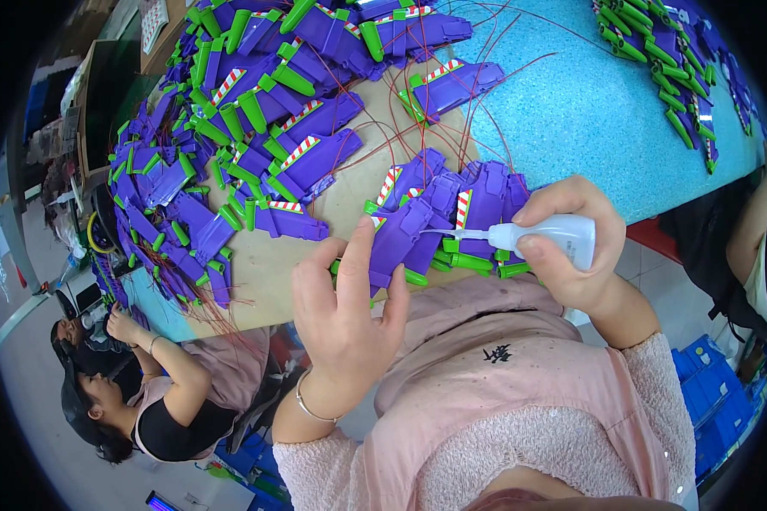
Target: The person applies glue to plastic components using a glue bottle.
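Observation:
My left hand (349,315) holds the near end of a purple plastic toy wing (394,243) with a green tip and a red-and-white striped corner. Its index finger lies along the left edge and the thumb by the lower edge; the other fingers are partly hidden. My right hand (575,247) is closed around a white squeeze bottle (562,237) with a long thin nozzle. The nozzle points left, and its tip is at the upper face of the wing. Several more purple wings (486,200) lie overlapped just behind and beneath, with green ends towards me.
A large heap of purple-and-green wings (290,119) with thin red wires covers the left of the table. One separate wing (456,88) lies beyond my hands on a blue speckled mat (554,111). Another pile (656,51) sits far right. A co-worker (179,392) works at left.

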